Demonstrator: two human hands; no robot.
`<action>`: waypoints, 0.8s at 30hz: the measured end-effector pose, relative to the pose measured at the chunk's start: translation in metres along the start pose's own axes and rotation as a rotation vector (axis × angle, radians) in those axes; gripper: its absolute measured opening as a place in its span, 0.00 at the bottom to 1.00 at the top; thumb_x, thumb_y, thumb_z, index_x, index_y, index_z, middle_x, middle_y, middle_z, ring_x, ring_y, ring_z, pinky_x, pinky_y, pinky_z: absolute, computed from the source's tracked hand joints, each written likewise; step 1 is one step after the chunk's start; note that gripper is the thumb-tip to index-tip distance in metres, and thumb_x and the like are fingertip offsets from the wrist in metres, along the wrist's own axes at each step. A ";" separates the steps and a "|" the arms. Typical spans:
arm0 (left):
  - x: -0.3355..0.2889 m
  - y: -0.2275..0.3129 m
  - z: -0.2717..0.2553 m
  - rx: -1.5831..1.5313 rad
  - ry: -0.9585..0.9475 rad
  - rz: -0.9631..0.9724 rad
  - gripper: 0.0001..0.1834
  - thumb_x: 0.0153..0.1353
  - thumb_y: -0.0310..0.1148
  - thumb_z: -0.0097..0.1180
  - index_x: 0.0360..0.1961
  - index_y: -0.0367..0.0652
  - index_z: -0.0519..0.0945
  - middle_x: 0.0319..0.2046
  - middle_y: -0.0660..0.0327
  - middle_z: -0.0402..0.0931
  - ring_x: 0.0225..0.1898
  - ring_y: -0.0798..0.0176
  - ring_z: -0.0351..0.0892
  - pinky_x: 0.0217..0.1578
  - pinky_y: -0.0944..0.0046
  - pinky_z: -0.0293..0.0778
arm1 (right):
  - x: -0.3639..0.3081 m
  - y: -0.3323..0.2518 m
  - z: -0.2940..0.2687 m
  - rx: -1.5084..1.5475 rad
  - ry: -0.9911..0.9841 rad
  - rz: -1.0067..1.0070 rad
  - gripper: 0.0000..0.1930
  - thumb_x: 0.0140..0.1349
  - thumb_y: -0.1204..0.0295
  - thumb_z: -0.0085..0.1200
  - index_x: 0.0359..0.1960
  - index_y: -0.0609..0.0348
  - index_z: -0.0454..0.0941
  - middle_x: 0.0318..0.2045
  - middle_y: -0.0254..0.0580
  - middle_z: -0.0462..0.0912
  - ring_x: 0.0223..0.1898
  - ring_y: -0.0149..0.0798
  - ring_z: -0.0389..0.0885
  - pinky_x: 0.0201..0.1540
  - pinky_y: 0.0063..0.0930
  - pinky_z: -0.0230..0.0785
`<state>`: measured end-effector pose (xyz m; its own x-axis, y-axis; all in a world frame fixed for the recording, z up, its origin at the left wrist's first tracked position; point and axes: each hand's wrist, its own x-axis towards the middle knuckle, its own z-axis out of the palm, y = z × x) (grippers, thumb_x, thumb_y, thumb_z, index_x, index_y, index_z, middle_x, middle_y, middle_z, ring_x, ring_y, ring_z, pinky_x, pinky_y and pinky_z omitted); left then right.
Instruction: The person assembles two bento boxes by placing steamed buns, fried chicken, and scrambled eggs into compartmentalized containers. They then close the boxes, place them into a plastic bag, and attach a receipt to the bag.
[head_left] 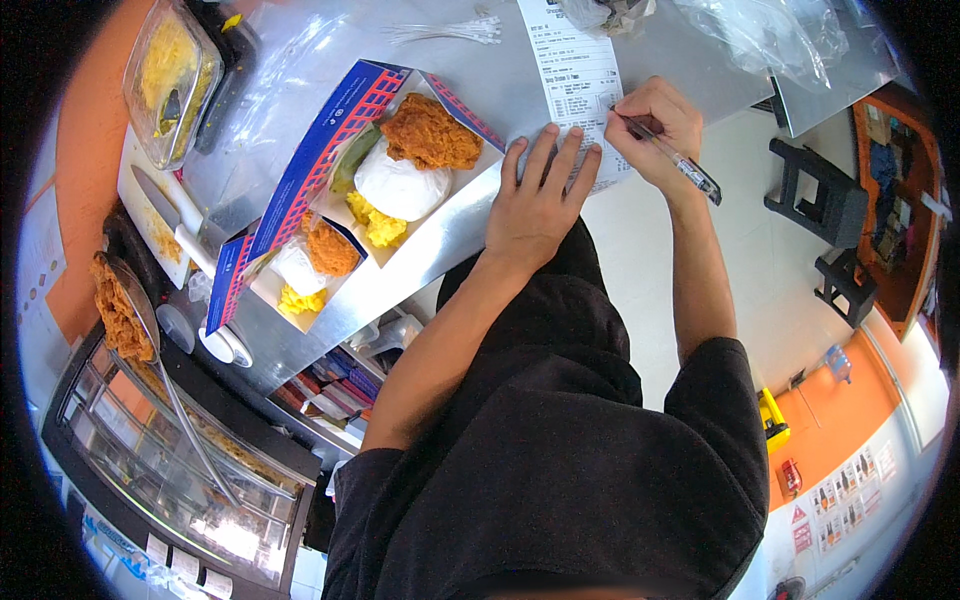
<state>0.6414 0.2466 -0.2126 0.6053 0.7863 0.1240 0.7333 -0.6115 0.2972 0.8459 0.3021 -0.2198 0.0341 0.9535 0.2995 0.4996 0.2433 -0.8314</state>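
A shiny metal table (290, 45) spread across the upper part of the frame. On it, left of centre, stood a large open food box (325, 140), blue and red outside, with a smaller matching box (228, 285) just below and left. A long printed receipt (575, 75) lay at upper centre, reaching down toward the table's near edge. Thin white plastic strips (455, 32) lay in a bunch to its left, near the top of the frame. A clear plastic bag (770, 35) lay crumpled at upper right.
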 end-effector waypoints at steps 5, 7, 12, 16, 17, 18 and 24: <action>0.001 0.001 -0.001 -0.012 -0.009 -0.007 0.27 0.65 0.30 0.54 0.66 0.49 0.75 0.68 0.56 0.68 0.71 0.48 0.63 0.68 0.39 0.58 | 0.001 -0.004 -0.001 0.016 -0.046 0.031 0.07 0.49 0.81 0.68 0.27 0.62 0.80 0.28 0.37 0.81 0.27 0.30 0.83 0.31 0.22 0.78; 0.001 0.001 -0.001 -0.001 -0.009 -0.001 0.27 0.65 0.30 0.54 0.66 0.49 0.75 0.68 0.56 0.68 0.71 0.48 0.63 0.68 0.39 0.58 | 0.001 -0.004 -0.001 0.001 -0.054 0.040 0.07 0.48 0.81 0.68 0.26 0.62 0.80 0.28 0.38 0.80 0.26 0.30 0.82 0.31 0.22 0.78; 0.001 0.000 -0.001 -0.004 -0.005 0.003 0.27 0.64 0.30 0.55 0.67 0.49 0.74 0.69 0.55 0.68 0.71 0.47 0.63 0.68 0.39 0.58 | 0.002 -0.001 -0.002 0.048 -0.007 0.044 0.07 0.49 0.81 0.68 0.26 0.62 0.80 0.27 0.38 0.80 0.26 0.31 0.81 0.29 0.22 0.76; 0.001 0.000 -0.002 -0.009 -0.010 -0.003 0.28 0.64 0.30 0.55 0.67 0.49 0.74 0.69 0.55 0.67 0.71 0.47 0.63 0.69 0.39 0.58 | 0.001 -0.001 -0.003 0.005 -0.030 -0.014 0.07 0.48 0.80 0.67 0.26 0.62 0.79 0.27 0.38 0.80 0.25 0.31 0.81 0.28 0.23 0.75; 0.000 0.000 -0.002 -0.010 -0.011 -0.001 0.28 0.64 0.30 0.54 0.67 0.49 0.74 0.69 0.55 0.67 0.71 0.47 0.63 0.69 0.39 0.58 | 0.000 -0.002 -0.003 0.010 -0.044 -0.021 0.07 0.48 0.81 0.67 0.26 0.62 0.79 0.27 0.38 0.80 0.25 0.32 0.81 0.28 0.23 0.74; 0.000 0.001 -0.002 -0.008 -0.011 -0.002 0.28 0.64 0.30 0.54 0.67 0.49 0.74 0.69 0.55 0.67 0.71 0.47 0.63 0.69 0.39 0.58 | 0.000 -0.002 -0.003 0.017 -0.048 -0.011 0.07 0.48 0.81 0.67 0.26 0.62 0.79 0.27 0.38 0.80 0.25 0.32 0.81 0.28 0.23 0.74; 0.000 0.001 -0.001 -0.014 -0.008 -0.005 0.28 0.65 0.30 0.54 0.67 0.49 0.74 0.69 0.55 0.67 0.71 0.47 0.63 0.69 0.38 0.58 | 0.000 -0.001 -0.004 0.015 -0.047 0.006 0.07 0.49 0.81 0.67 0.26 0.61 0.79 0.27 0.38 0.80 0.26 0.31 0.81 0.28 0.23 0.74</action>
<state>0.6419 0.2461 -0.2111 0.6039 0.7887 0.1150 0.7323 -0.6060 0.3108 0.8486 0.3007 -0.2167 -0.0042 0.9622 0.2724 0.4865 0.2400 -0.8401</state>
